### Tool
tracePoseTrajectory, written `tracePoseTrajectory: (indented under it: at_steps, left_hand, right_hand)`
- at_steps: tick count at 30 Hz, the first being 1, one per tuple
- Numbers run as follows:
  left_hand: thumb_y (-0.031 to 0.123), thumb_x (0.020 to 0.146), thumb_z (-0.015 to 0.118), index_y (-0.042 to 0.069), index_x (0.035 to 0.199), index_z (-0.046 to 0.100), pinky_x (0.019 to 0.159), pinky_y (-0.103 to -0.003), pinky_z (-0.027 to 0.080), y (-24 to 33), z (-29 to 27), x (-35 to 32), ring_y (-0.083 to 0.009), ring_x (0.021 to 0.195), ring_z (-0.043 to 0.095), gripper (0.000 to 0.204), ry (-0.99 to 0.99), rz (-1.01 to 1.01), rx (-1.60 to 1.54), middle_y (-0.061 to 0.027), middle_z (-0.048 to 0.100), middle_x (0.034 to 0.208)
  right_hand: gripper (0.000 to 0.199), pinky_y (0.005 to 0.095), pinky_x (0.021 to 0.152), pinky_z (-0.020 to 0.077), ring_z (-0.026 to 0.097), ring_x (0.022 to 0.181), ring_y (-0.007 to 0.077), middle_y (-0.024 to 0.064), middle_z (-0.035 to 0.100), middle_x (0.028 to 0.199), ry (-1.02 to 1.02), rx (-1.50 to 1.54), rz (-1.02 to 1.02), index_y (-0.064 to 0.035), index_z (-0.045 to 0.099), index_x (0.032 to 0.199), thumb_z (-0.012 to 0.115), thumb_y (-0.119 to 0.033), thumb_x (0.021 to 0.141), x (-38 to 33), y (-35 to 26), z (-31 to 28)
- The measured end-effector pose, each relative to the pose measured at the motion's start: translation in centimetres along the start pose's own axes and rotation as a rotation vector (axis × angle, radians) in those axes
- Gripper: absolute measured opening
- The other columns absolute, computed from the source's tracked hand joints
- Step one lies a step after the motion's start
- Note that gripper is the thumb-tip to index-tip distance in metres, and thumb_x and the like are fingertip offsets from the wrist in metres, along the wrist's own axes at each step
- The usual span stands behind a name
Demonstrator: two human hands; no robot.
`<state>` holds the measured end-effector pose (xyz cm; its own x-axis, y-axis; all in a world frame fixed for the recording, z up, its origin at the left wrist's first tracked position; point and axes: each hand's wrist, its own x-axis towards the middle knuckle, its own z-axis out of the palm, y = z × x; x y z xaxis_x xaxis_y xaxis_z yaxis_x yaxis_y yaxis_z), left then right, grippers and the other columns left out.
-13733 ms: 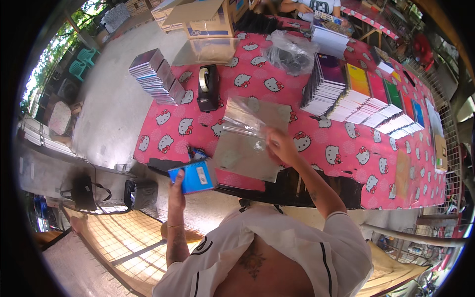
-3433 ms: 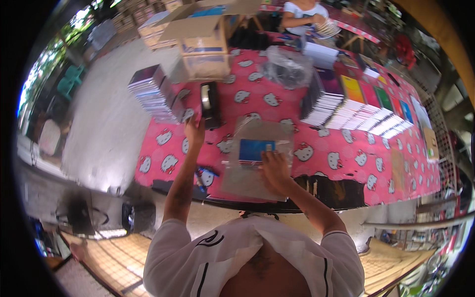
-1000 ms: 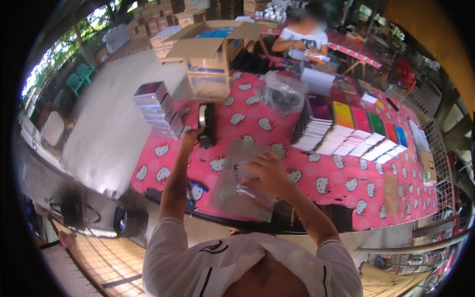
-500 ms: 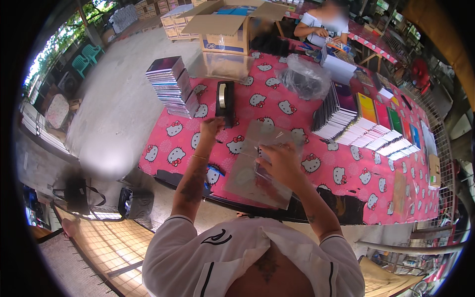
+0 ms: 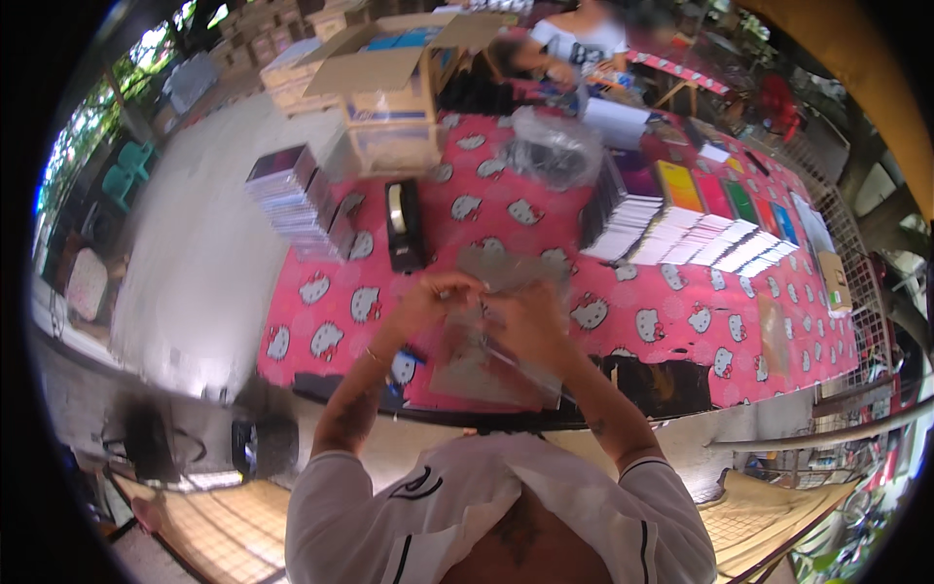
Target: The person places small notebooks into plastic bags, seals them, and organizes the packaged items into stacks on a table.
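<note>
My left hand [image 5: 443, 295] is over the near middle of the table, its fingertips pinched together; whatever is between them is too small and blurred to name. Close beside it, almost touching, my right hand [image 5: 530, 316] has its fingers curled on a clear plastic bag [image 5: 520, 362]. My fingers partly hide what the bag contains. Beneath both hands lie flat clear plastic sheets [image 5: 457, 380]. Beyond my left hand stands a black tape dispenser [image 5: 407, 248] with a pale tape roll. A blue pen-like item [image 5: 414, 354] lies near my left wrist.
A notebook stack [image 5: 302, 209] stands at the far left, and rows of coloured notebooks [image 5: 681, 209] at the right. Crumpled clear plastic [image 5: 550, 146] and an open cardboard box [image 5: 389, 92] are farther back. Across the pink patterned table [image 5: 623, 360], another person [image 5: 584, 44] handles something.
My left hand has left the tape dispenser's near end and come toward my right hand. My right hand has shifted slightly left and nearer. The whole view has tilted and shifted.
</note>
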<state>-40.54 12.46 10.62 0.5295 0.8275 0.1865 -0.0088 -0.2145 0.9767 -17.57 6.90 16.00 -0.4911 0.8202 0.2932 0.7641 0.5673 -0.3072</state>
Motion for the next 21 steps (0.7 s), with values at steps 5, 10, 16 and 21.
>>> tracePoseTrajectory:
  at_steps: [5, 10, 16, 21]
  left_hand:
    - [0.0, 0.084, 0.072, 0.011, 0.111, 0.075, 0.09, -0.033, 0.049, 0.2, -0.5, 1.1, -0.0196, 0.112, 0.057, 0.03, -0.011, 0.299, 0.456, -0.0081, 0.059, 0.122]
    - [0.0, 0.081, 0.076, 0.011, 0.098, 0.078, 0.096, -0.035, 0.046, 0.7, 0.1, 2.0, -0.0236, 0.123, 0.05, 0.021, 0.06, 0.224, 0.409, -0.0091, 0.053, 0.133]
    - [0.003, 0.08, 0.077, 0.012, 0.092, 0.078, 0.105, -0.043, 0.04, -0.2, 4.2, 5.0, -0.0311, 0.132, 0.042, 0.015, 0.041, 0.316, 0.553, -0.0133, 0.044, 0.145]
    - [0.007, 0.078, 0.079, 0.013, 0.121, 0.065, 0.108, -0.048, 0.036, -3.0, 5.4, 6.2, -0.0387, 0.131, 0.041, 0.045, 0.136, 0.348, 0.707, -0.0187, 0.037, 0.149]
  right_hand:
    - [0.043, 0.0479, 0.095, 0.0382, 0.064, 0.1, 0.0279, 0.0093, 0.07, 0.104, 0.002, 0.041, -0.051, -0.0152, 0.07, 0.111, 0.076, -0.042, 0.078, 0.2, 0.3, 0.3]
    - [0.056, 0.051, 0.101, 0.0361, 0.051, 0.122, 0.03, 0.0135, 0.056, 0.126, 0.31, 0.244, 0.207, -0.0141, 0.064, 0.117, 0.084, -0.037, 0.071, -2.6, 4.4, -1.9]
    - [0.056, 0.0527, 0.108, 0.032, 0.04, 0.135, 0.0316, 0.0159, 0.045, 0.141, 0.091, 0.309, -0.227, -0.0142, 0.065, 0.119, 0.085, -0.03, 0.07, -5.0, 8.9, 4.6]
    - [0.045, 0.0539, 0.112, 0.0307, 0.034, 0.142, 0.0329, 0.0147, 0.037, 0.152, 0.144, 0.445, -0.174, -0.0151, 0.07, 0.118, 0.081, -0.022, 0.075, -4.8, 8.2, 6.1]
